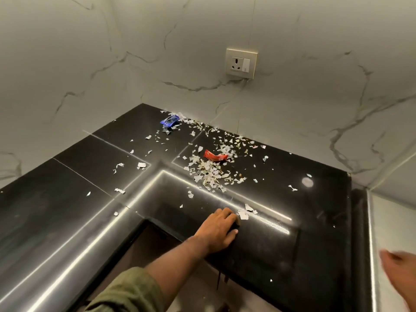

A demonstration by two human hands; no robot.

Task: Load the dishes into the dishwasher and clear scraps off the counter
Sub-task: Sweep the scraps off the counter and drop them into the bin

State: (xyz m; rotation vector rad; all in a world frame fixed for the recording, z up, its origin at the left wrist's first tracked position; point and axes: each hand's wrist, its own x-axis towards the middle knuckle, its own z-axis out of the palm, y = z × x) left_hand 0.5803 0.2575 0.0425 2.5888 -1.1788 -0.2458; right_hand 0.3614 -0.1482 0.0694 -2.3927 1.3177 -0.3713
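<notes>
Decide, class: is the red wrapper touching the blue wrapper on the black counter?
Apart. The head view shows the red wrapper and blue wrapper separated by bare black counter with scattered paper scraps.

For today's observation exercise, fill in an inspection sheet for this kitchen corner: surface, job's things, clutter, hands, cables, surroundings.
Surface: glossy black counter, L-shaped, light streaks reflected.
Job's things: torn paper scraps strewn, thickest mid-counter; no dishes or dishwasher seen.
Clutter: red wrapper amid the scraps; blue wrapper by the back corner.
Hands: left hand on the counter, fingers over a small dark object; right hand blurred at the frame edge, off the counter.
Cables: nothing seen.
Surroundings: veined marble wall; wall socket, nothing plugged in.
</notes>
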